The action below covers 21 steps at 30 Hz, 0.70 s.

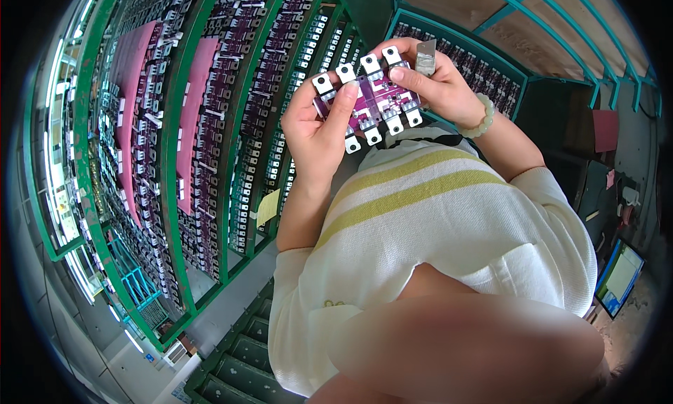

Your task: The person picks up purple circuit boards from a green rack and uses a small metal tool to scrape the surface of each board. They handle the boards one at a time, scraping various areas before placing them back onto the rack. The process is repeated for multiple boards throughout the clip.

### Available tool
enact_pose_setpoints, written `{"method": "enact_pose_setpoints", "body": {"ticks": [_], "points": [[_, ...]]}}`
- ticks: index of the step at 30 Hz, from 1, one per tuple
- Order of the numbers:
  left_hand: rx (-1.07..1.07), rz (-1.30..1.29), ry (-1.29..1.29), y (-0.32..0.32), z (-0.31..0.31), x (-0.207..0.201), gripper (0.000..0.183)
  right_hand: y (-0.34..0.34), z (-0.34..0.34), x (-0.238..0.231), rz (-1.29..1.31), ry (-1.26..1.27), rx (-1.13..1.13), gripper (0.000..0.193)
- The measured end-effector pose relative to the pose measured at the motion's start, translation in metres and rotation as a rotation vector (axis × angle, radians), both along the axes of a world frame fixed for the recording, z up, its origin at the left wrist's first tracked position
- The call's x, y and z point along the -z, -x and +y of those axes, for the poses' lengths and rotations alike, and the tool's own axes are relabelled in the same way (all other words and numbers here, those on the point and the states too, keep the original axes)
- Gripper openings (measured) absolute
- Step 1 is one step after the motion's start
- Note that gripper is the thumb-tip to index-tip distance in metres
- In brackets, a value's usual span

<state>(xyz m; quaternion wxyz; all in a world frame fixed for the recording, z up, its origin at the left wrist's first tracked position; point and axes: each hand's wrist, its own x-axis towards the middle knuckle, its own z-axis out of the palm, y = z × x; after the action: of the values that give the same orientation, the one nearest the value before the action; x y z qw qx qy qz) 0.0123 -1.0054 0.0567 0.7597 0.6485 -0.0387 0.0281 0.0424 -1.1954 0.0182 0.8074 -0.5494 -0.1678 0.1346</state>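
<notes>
Purple circuit board (375, 96), studded with white block-shaped parts along its edges, held up at chest height between both hands, in front of tall green racks (175, 159). Racks filling the whole left and centre of the view, shelf after shelf packed with rows of similar purple boards, two pink panels (193, 117) set among them. Cream knitted top with yellow stripes (434, 215) bulking large across the lower middle, hiding the floor beneath. Small screen (619, 278) glowing at the lower right edge; yellow slip of paper (267, 206) hanging on a rack just left of the forearm. Left hand (319, 127) clamped on the board's left side, thumb laid across the face, fingers curled behind. Right hand (438, 88) closed on the board's right side, forefinger stretched over the top face, a flat grey piece (425, 56) pinched upright between the fingers. Pale green bead bracelet (482, 118) circling the right wrist.
</notes>
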Motion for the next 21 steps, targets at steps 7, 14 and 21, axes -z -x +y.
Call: {"method": "enact_pose_setpoints", "body": {"ticks": [7, 14, 21], "points": [[0.021, 0.044, 0.066, 0.000, -0.001, 0.001, 0.019, 0.003, 0.008, -0.001, -0.082, -0.064, 0.076, 0.026], [0.037, 0.081, 0.232, 0.002, -0.002, 0.000, 0.018, 0.000, 0.008, 0.001, -0.086, -0.050, 0.041, 0.026], [0.041, 0.061, 0.223, 0.004, 0.002, 0.001, 0.017, 0.001, 0.011, 0.000, -0.080, -0.067, 0.016, 0.027]]}}
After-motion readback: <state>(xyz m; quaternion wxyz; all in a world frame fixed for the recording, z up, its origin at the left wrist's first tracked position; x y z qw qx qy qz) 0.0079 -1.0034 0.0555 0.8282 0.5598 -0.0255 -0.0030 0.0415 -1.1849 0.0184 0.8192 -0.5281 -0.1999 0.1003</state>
